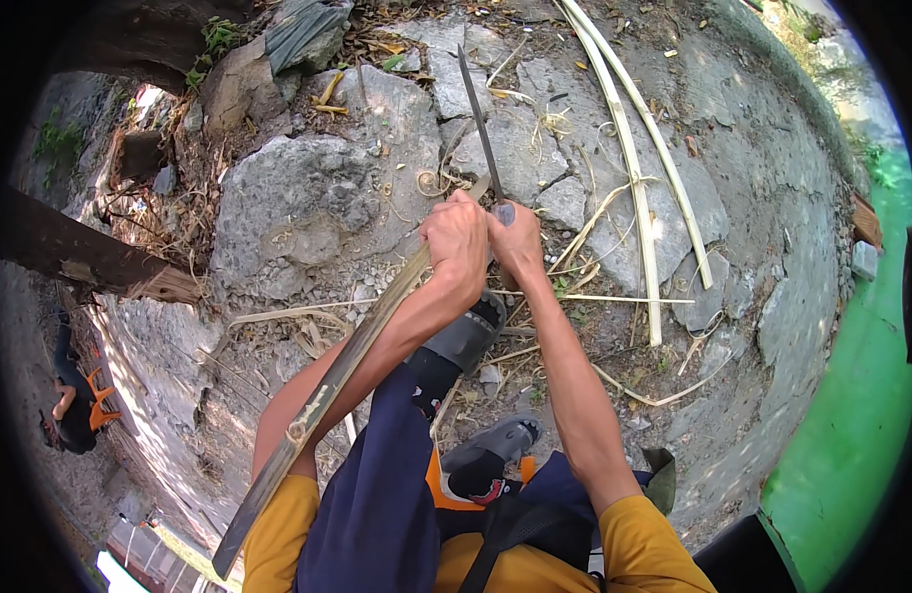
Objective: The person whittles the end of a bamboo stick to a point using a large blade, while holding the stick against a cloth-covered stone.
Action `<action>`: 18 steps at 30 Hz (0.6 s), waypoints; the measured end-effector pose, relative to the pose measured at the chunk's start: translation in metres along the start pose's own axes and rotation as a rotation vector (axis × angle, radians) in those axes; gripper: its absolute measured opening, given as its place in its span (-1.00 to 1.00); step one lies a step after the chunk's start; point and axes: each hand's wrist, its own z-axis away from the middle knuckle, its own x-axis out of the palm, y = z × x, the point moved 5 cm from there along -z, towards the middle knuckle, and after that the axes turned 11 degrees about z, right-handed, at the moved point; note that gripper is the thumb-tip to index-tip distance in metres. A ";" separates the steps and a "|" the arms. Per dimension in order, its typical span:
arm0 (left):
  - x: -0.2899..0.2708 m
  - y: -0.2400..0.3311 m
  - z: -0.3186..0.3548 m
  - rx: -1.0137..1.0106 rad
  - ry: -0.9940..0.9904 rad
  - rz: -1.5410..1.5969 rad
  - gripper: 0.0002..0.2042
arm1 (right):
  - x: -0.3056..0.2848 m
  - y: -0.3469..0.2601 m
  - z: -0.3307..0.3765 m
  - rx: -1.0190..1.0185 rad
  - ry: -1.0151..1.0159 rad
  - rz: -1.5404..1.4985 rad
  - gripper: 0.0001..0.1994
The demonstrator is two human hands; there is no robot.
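Note:
A long split bamboo strip (352,354) runs from the lower left, along my left forearm, up to my fists. My left hand (456,242) is closed around it near its upper end. In my right hand (516,240), pressed close beside the left, is a knife. Its long, dark, narrow knife blade (480,124) points away from me over the stones. The strip's pale upper tip lies right by the base of the blade; I cannot tell whether they touch. My right fist mostly hides the knife's handle.
Two long pale bamboo strips (642,217) lie on the cracked concrete to the right. Thin curled shavings (431,185) are scattered around a big rock (293,203). A wooden post (110,252) juts in at left, and another person (75,410) sits beyond. Green water (846,425) borders the right.

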 end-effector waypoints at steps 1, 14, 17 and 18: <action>0.000 0.000 0.000 -0.010 0.005 0.003 -0.83 | -0.001 -0.003 -0.001 -0.023 0.021 0.007 -0.66; -0.014 -0.010 -0.008 -0.044 -0.190 0.351 -0.86 | -0.005 -0.013 0.007 -0.057 0.049 -0.047 -0.71; -0.021 -0.011 -0.013 0.040 -0.224 0.355 -0.90 | 0.002 -0.002 -0.004 0.087 -0.036 -0.039 -0.71; -0.022 -0.010 -0.014 0.056 -0.267 0.381 -0.91 | 0.002 0.000 -0.006 0.087 -0.029 -0.050 -0.71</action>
